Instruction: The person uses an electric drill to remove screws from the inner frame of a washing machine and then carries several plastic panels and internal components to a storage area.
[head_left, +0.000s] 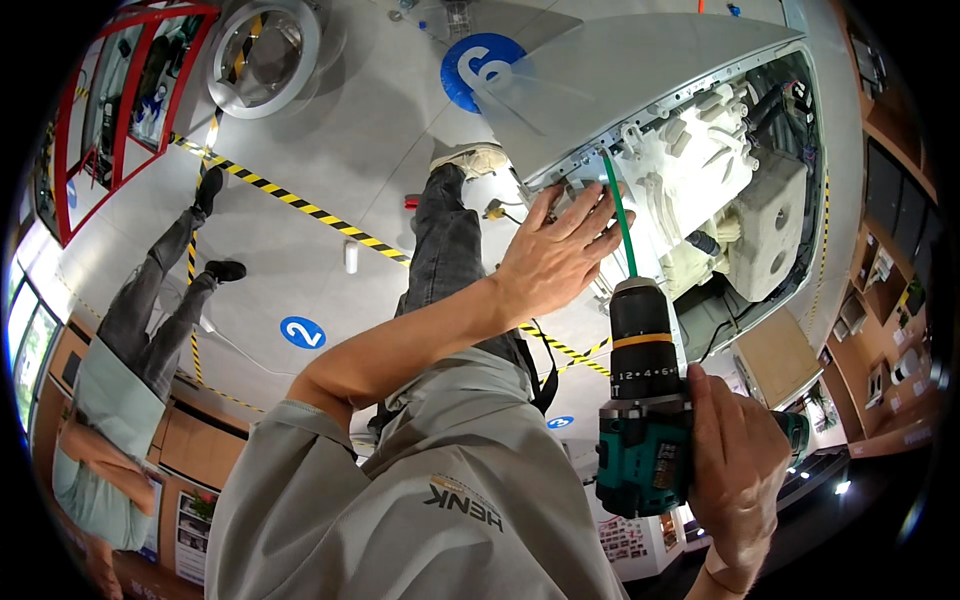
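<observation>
Two colours mark my cordless drill (645, 420): teal body, black chuck with a yellow ring, long green bit (619, 212) reaching the opened washing machine (700, 170) far right. Right hand (735, 480) grips its handle; left hand (555, 255) lies flat, fingers spread, on the machine's edge.

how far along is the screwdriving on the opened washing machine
Done: the machine's grey panel is off, its white drum housing exposed. In hand: the right hand grips the teal drill, green bit at the frame edge, left hand braced beside it. What remains cannot be told.
</observation>
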